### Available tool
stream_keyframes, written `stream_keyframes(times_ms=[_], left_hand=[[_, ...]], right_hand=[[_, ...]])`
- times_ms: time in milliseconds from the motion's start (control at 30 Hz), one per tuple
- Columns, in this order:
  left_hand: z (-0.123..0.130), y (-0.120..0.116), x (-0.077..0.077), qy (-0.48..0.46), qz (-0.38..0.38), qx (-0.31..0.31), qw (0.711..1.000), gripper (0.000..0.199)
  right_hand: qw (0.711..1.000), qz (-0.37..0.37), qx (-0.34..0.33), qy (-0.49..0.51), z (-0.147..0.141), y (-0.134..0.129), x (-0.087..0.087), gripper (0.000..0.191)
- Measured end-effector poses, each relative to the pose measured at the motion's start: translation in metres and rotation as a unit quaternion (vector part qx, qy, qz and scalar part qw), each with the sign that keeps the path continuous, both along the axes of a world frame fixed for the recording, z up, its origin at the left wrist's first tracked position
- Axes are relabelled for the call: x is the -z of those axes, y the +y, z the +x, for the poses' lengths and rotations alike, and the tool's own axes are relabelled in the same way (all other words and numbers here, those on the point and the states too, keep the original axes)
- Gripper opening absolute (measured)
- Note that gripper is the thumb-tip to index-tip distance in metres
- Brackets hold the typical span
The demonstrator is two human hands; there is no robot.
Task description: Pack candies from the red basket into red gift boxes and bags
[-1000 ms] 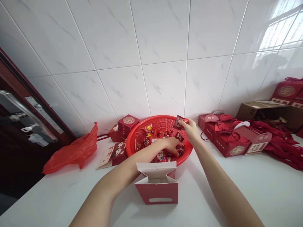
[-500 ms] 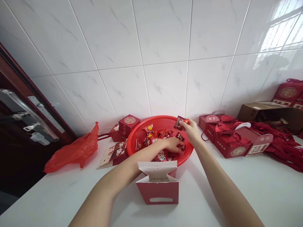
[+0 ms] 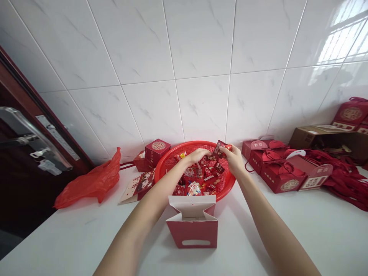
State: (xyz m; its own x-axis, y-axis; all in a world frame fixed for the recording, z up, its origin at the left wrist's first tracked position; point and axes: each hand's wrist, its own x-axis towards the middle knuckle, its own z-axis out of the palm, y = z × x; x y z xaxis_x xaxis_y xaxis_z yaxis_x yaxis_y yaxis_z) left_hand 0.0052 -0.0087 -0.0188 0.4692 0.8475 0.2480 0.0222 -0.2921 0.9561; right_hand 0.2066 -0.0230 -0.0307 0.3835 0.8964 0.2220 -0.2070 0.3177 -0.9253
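A red plastic basket [image 3: 231,188] holds many small red wrapped packets [image 3: 194,188]. My left hand [image 3: 199,155] is over the back of the basket, its fingers closed on a dark red packet [image 3: 212,157]. Just to the right, my right hand [image 3: 233,156] pinches dark red and bright red packets [image 3: 219,148] above the basket's rim. The two hands' packets are close together; whether they touch is unclear. In front of the basket an open red box [image 3: 198,231] with a white inside stands upright on the white table [image 3: 244,245].
Red gift boxes [image 3: 283,183] and dark red ribbons [image 3: 345,188] lie right, beside a cardboard box [image 3: 304,136]. At left are a red plastic bag [image 3: 89,183], a small red box [image 3: 156,151], a flattened printed box [image 3: 140,186] and a door handle [image 3: 37,142].
My left hand has moved up and back from the basket's right part, uncovering packets in the middle. My right hand has stayed nearly in place, still holding packets.
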Motion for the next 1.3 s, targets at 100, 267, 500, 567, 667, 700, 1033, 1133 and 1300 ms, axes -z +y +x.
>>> stream_keyframes(times_ms=[100,267,500,567,667,700,1033,1133,1300], left_hand=[[0.003,0.003,-0.004,0.019,-0.083,-0.011,0.996,0.028],[0.030,0.032,-0.022,0.038,-0.114,-0.011,0.993,0.032],[0.033,0.040,-0.030,0.059,-0.214,0.065,0.973,0.031],[0.030,0.042,-0.028,0.040,-0.225,0.082,0.970,0.035],[0.029,0.045,-0.026,0.009,-0.221,0.084,0.972,0.035],[0.029,0.045,-0.026,0.005,-0.219,0.080,0.972,0.033],[0.038,0.041,-0.021,-0.075,-0.178,0.067,0.979,0.020],[0.038,0.045,-0.015,-0.094,-0.153,0.069,0.981,0.034],[0.040,0.050,-0.007,-0.104,-0.117,0.074,0.985,0.044]], right_hand=[[1.000,-0.006,-0.004,-0.001,-0.001,-0.001,-0.001,0.038],[1.000,-0.011,-0.004,-0.002,-0.002,-0.003,-0.003,0.036],[1.000,-0.009,-0.002,0.001,-0.002,-0.001,-0.001,0.033],[1.000,-0.009,-0.001,0.002,-0.002,-0.001,-0.001,0.033],[1.000,-0.010,0.000,0.005,-0.002,-0.001,-0.003,0.034],[1.000,-0.009,-0.002,0.006,-0.002,-0.002,-0.003,0.035],[0.998,-0.011,-0.057,-0.008,-0.002,-0.005,-0.002,0.030],[0.996,-0.020,-0.086,-0.015,-0.003,-0.007,-0.004,0.030],[0.989,-0.041,-0.140,-0.004,-0.004,-0.014,-0.013,0.029]])
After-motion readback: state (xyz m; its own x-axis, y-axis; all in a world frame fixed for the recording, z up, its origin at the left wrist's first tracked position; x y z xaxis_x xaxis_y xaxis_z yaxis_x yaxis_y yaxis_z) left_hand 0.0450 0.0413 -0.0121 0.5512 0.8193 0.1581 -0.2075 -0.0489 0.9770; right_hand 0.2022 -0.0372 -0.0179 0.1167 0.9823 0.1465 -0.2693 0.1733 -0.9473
